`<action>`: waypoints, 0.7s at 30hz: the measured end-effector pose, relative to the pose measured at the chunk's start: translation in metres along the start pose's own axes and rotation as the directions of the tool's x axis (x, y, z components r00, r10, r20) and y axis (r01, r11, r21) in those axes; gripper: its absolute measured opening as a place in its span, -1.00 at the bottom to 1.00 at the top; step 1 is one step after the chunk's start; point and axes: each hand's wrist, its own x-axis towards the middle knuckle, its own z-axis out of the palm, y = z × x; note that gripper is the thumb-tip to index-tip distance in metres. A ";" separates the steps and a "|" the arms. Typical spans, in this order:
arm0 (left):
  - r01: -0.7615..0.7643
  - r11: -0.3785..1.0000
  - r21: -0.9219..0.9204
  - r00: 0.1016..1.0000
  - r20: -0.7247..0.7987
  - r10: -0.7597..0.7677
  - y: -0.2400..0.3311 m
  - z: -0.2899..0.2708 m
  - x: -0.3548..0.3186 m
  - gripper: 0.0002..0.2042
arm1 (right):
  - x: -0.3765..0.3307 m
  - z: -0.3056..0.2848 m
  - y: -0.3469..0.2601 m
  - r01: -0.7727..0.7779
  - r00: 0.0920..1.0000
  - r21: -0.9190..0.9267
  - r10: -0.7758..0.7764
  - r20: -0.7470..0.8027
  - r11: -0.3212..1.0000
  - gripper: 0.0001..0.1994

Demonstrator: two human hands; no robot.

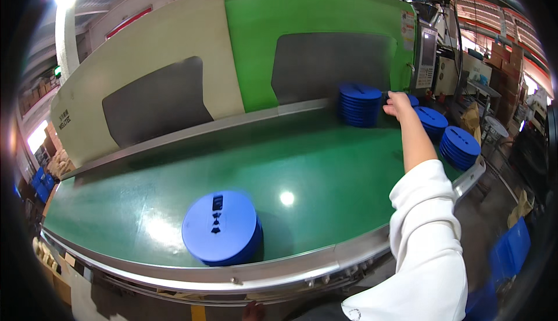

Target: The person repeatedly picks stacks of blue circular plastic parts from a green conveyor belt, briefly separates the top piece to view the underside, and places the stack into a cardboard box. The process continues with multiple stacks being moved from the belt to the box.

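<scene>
My right hand (397, 104) reaches across to the far right of the belt, its arm in a white sleeve. Its fingers are bent, with thumb and forefinger apart, and nothing shows between them. Just left of it stands a tall stack of blue round discs (360, 104), slightly blurred at its left edge. Another blue stack (413, 100) is partly hidden behind the hand. At the lower edge, my left hand (253, 310) shows only as a dark, shadowed shape, its fingers unclear. A blue disc stack (221, 228) with dark cutouts on top sits at the belt's near edge.
Two more blue stacks (431, 118) (461, 142) stand at the right end of the green belt (314, 175). A metal rail (302, 277) edges the near side. Behind rises a green and beige machine (256, 13) with dark windows and a control panel (426, 58).
</scene>
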 end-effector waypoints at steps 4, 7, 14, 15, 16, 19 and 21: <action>-0.063 0.998 -0.026 0.998 0.014 0.063 -0.056 -0.006 0.004 -0.69 | 0.059 0.012 0.078 -0.240 0.966 0.188 0.254 -0.055 0.952 -0.45; -0.002 1.000 -0.011 1.000 0.015 0.002 -0.071 0.007 0.002 -0.69 | 0.068 0.036 0.111 -0.408 0.909 0.192 0.416 -0.006 0.893 -0.48; 0.016 0.999 0.029 0.998 0.064 -0.017 -0.041 0.038 -0.005 -0.75 | 0.064 0.065 0.122 -0.314 0.938 0.319 0.345 -0.045 0.894 -0.55; 0.065 0.995 0.071 0.996 0.052 -0.069 -0.045 0.034 -0.009 -0.76 | 0.058 0.075 0.120 -0.312 0.941 0.306 0.338 -0.032 0.899 -0.54; 0.054 0.997 0.051 0.998 0.031 -0.056 -0.050 0.034 -0.009 -0.76 | 0.062 0.076 0.120 -0.307 0.942 0.297 0.334 -0.041 0.904 -0.54; 0.063 0.998 0.015 0.998 0.004 -0.063 -0.075 0.038 -0.018 -0.76 | 0.080 0.075 0.127 -0.293 0.940 0.291 0.330 -0.085 0.911 -0.56; 0.108 0.994 0.025 0.994 0.015 -0.108 -0.089 0.040 -0.021 -0.76 | 0.088 0.075 0.130 -0.279 0.936 0.334 0.333 -0.114 0.900 -0.58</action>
